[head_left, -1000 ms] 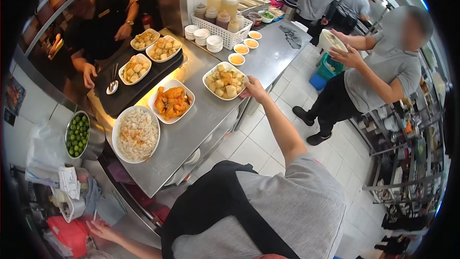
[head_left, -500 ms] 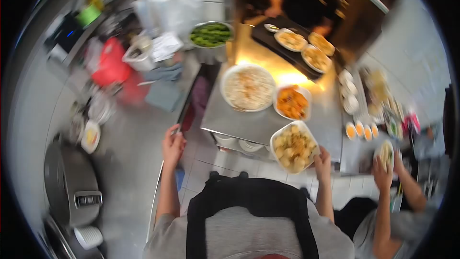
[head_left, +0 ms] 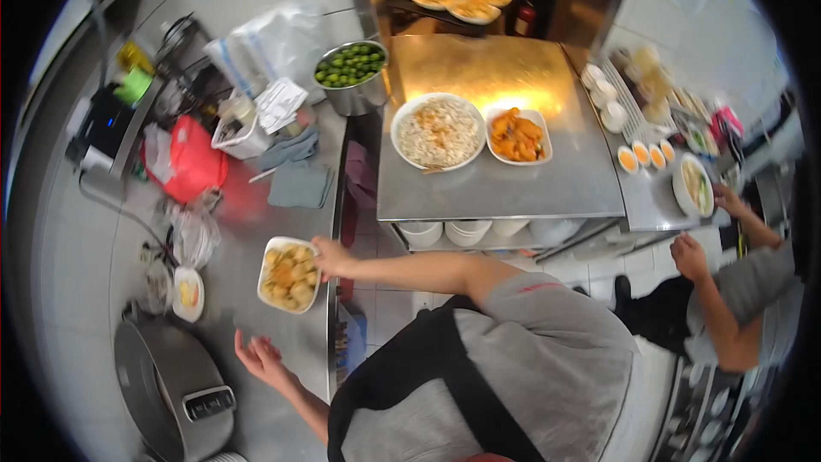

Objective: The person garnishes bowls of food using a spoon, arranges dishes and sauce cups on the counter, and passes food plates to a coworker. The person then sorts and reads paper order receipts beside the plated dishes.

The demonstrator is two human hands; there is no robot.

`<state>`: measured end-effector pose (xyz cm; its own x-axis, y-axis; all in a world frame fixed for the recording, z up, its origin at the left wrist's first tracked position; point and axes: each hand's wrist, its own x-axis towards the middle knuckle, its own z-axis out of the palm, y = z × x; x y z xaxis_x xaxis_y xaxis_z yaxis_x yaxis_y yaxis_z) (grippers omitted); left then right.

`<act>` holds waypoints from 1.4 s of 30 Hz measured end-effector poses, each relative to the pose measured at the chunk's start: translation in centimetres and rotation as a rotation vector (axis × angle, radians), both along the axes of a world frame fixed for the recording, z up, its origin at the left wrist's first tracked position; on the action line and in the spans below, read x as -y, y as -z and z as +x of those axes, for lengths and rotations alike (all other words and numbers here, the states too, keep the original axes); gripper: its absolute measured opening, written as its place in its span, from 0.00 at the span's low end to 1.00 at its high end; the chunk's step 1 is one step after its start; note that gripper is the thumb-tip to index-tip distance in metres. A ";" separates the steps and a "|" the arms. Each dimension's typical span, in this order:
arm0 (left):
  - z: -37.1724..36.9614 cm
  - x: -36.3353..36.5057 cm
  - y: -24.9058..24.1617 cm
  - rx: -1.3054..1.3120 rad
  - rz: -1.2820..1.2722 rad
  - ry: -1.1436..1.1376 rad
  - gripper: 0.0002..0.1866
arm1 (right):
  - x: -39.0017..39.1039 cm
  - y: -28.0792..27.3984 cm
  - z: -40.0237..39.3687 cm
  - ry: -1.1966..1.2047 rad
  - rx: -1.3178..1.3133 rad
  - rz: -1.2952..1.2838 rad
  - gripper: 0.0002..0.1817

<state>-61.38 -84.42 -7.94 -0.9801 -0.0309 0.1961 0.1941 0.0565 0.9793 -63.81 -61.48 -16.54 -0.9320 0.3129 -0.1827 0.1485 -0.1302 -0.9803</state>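
My right hand [head_left: 335, 258] reaches across to the left-hand steel counter and grips the rim of a squarish white bowl [head_left: 272, 298]. Pale round chunks of food [head_left: 297, 281] with a reddish-orange topping fill the bowl, which is over the counter near its edge. Below it in view, my left hand [head_left: 265, 361] has its fingers apart and holds nothing. A large grey rounded appliance [head_left: 141, 381] with a panel on its front stands close to that hand. A small white dish [head_left: 188, 293] with yellow and pink food lies left of the bowl.
A steel table [head_left: 513, 192] bears a large noodle bowl [head_left: 438, 131] and a bowl of orange food [head_left: 517, 137]. A pot of green vegetables [head_left: 351, 77], cloths [head_left: 299, 181] and a red bag [head_left: 190, 158] stand by the counter. At right, a co-worker's hand [head_left: 729, 201] touches a bowl [head_left: 693, 188].
My right hand has carried the bowl of pale chunks from the steel table to the left counter. My left hand has moved down and left. The dark tray of dishes has moved away through the hatch.
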 end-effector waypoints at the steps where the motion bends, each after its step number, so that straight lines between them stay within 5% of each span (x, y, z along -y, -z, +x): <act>1: 0.3 0.2 -0.3 -0.003 -0.018 -0.002 0.20 | 1.5 -0.1 -0.8 0.001 0.013 -0.015 0.20; 6: -0.1 -1.2 -0.6 -0.033 -0.015 0.109 0.20 | 6.3 2.0 -5.1 -0.007 0.138 -0.020 0.20; 10: -0.2 -5.9 -1.1 -0.065 -0.079 0.290 0.21 | 2.4 -2.0 0.5 -0.093 0.183 0.048 0.21; 12: 0.9 -9.3 -1.7 -0.056 -0.084 0.392 0.21 | -0.6 -0.5 2.9 -0.201 -0.026 -0.067 0.21; 15: 3.1 -14.2 -1.3 -0.060 -0.021 0.581 0.22 | -8.5 0.8 12.5 -0.220 -0.046 -0.025 0.13; 20: 9.9 -23.7 -0.7 -0.025 0.014 0.890 0.22 | -19.9 -0.2 34.8 0.130 0.100 0.109 0.19; 22: 13.3 -27.3 -0.1 0.016 0.070 0.944 0.20 | -22.3 0.0 42.2 0.399 0.073 0.014 0.15; 26: 20.6 -32.9 1.2 0.030 0.113 1.093 0.15 | -26.9 -4.5 51.6 0.559 0.103 0.112 0.12; 33: 26.0 -36.7 3.1 0.071 -0.025 1.113 0.02 | -36.7 -14.8 50.2 0.588 0.047 0.363 0.15; 36: 25.2 -36.4 3.7 0.035 -0.120 1.043 0.07 | -39.5 -18.3 46.6 0.515 -0.147 0.395 0.15; 40: 23.2 -34.8 2.9 0.082 -0.119 0.963 0.08 | -47.8 -26.0 39.8 0.591 -0.460 1.051 0.10; 42: 21.9 -33.9 1.4 0.110 -0.055 0.858 0.08 | -53.9 -32.4 36.4 0.721 -0.380 1.459 0.10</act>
